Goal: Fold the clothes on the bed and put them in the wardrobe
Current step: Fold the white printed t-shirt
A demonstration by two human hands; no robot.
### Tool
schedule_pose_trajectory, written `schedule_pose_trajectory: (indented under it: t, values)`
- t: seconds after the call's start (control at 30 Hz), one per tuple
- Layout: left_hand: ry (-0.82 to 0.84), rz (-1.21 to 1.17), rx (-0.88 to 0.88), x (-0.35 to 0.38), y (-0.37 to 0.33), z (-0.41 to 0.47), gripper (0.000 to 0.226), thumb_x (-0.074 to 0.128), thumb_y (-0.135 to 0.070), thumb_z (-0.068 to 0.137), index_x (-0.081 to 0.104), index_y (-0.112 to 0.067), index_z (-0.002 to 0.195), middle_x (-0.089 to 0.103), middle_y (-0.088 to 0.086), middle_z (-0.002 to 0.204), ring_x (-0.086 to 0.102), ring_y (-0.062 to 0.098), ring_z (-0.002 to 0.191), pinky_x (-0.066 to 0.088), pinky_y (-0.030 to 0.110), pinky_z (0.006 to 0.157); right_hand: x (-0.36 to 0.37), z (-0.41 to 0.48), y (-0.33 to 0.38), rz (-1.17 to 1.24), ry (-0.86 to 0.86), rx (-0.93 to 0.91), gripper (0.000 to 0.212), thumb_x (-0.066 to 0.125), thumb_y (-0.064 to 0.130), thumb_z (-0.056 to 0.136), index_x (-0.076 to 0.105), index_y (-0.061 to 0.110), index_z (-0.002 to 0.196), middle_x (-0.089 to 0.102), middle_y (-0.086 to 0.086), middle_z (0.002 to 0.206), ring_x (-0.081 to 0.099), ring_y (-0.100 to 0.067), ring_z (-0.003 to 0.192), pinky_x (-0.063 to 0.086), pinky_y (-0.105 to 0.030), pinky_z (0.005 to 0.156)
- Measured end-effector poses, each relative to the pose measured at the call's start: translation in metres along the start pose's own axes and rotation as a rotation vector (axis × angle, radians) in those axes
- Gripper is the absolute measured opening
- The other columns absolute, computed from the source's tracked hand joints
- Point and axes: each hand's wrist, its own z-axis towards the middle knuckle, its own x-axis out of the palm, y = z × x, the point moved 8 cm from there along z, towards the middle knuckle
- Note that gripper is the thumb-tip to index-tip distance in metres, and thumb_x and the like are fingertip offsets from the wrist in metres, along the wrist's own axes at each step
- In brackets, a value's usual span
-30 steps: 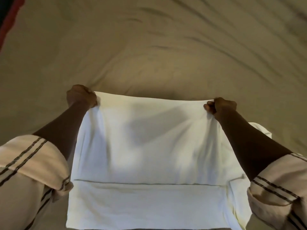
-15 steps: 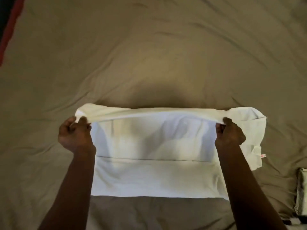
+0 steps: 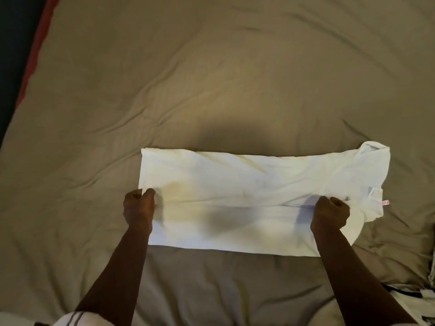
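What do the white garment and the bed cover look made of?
White garment: probably thin knit cotton, matte; it lies limp, creases softly and carries a sewn label. Bed cover: soft matte tan cloth with broad shallow wrinkles; fibre unclear.

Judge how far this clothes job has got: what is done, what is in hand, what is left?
Done: the shirt lies on the bed, folded into a long band. In hand: the left hand and right hand each pinch the upper layer's near edge. Left: probably a crosswise fold, then the wardrobe, which is not in view.
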Motion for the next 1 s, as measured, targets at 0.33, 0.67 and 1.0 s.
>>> schedule_pose_trajectory:
  t: [0.33,0.67,1.0]
  values:
    - [-0.16,0.466,0.526,0.042,-0.113,0.017,0.043,0.061,-0.053,0.096,0.062,-0.016,0.118,0.058,0.013,0.124,0.051,0.036,0.124,0.044,0.052,0.1,0.151,-0.165,0.052,-0.631,0.573,-1.278,0.05,0.055,0.036,0.096,0.054,0.017,0.142,0.052,-0.006,0.144,0.047,-0.031,0.137,0.041,-0.045,0.111]
    - [-0.481,0.379,0.578,0.047,-0.133,0.012,0.042,0.045,-0.057,0.101,0.056,-0.023,0.123,0.048,0.005,0.145,0.047,0.029,0.134,0.039,0.054,0.106,0.194,-0.177,-0.014,-1.003,0.541,-1.464,0.081,0.038,0.06,0.103,0.01,0.018,0.166,0.0,-0.008,0.174,-0.005,-0.031,0.16,0.008,-0.06,0.126]
    - [-0.044,0.811,1.295,0.16,-0.045,-0.066,0.077,0.04,-0.059,0.103,0.025,-0.014,0.164,0.015,0.006,0.173,0.009,0.028,0.16,0.012,0.063,0.124,0.135,-0.072,-0.012,-0.941,0.087,-1.128,0.072,0.021,0.056,0.106,0.013,0.016,0.166,0.008,-0.005,0.173,0.003,-0.029,0.16,0.009,-0.06,0.125]
